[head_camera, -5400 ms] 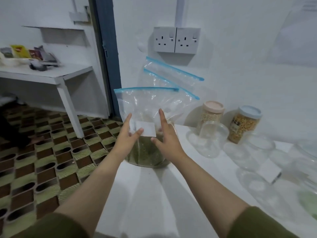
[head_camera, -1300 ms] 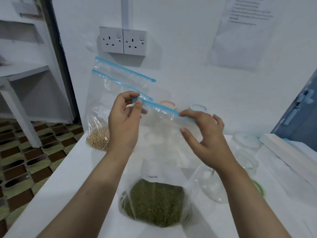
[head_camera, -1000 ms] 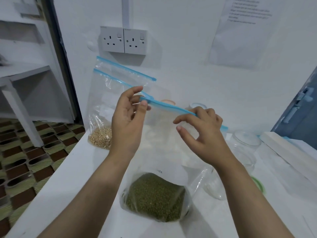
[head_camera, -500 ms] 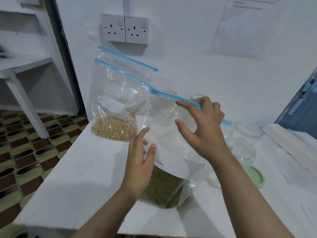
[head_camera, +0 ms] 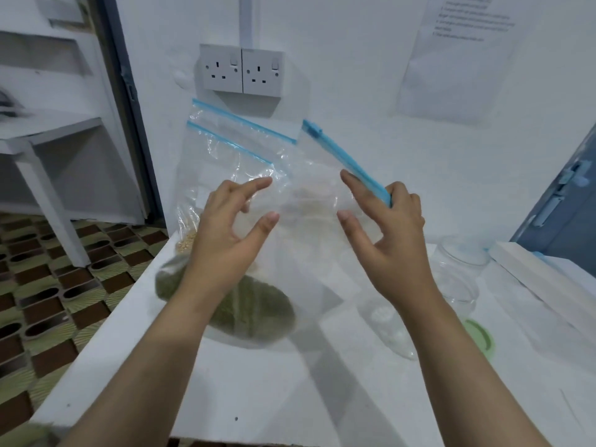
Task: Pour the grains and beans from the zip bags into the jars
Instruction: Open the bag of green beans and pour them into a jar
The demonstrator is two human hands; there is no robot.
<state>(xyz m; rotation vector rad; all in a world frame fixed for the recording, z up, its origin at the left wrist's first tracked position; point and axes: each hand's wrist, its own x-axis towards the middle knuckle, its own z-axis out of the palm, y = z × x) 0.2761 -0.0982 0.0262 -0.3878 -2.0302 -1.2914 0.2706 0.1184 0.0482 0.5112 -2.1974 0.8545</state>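
Behind bag (head_camera: 316, 195), two zip bags (head_camera: 225, 162).

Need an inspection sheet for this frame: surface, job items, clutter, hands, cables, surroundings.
Surface: white table, bare near the front edge.
Job's things: zip bag of green beans lying tilted on the table, its blue zip strip raised; two more zip bags lean on the wall behind, one holding pale beans; clear jars at right, seemingly empty.
Clutter: green lid and a white board at right.
Hands: left hand open, fingers spread by the bag; right hand has its grip on the zip strip.
Cables: nothing seen.
Surroundings: double wall socket, printed sheet on the wall, patterned floor.
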